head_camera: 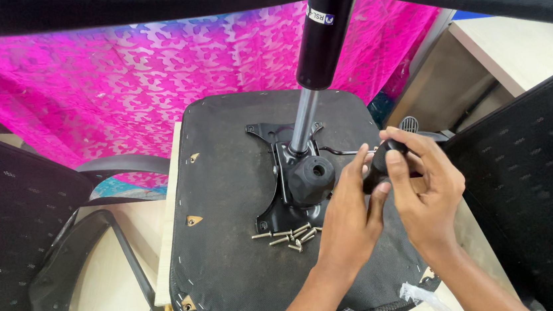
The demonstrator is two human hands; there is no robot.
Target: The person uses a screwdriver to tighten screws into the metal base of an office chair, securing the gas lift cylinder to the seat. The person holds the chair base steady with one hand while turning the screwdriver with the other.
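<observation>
Pinching a black knob [379, 166] between them, left hand [351, 219] and right hand [428, 189] grip it (fingertips curled around).

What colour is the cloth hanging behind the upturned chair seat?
Bright pink cloth with a pale, blotchy pattern, turning bluish near the top; the head view shows it.

Gas cylinder [313, 79] and knob [312, 179] are blocking my way ahead; loose bolts [290, 234] are crowding the left; seat underside [225, 180] beyond is staying open.
</observation>
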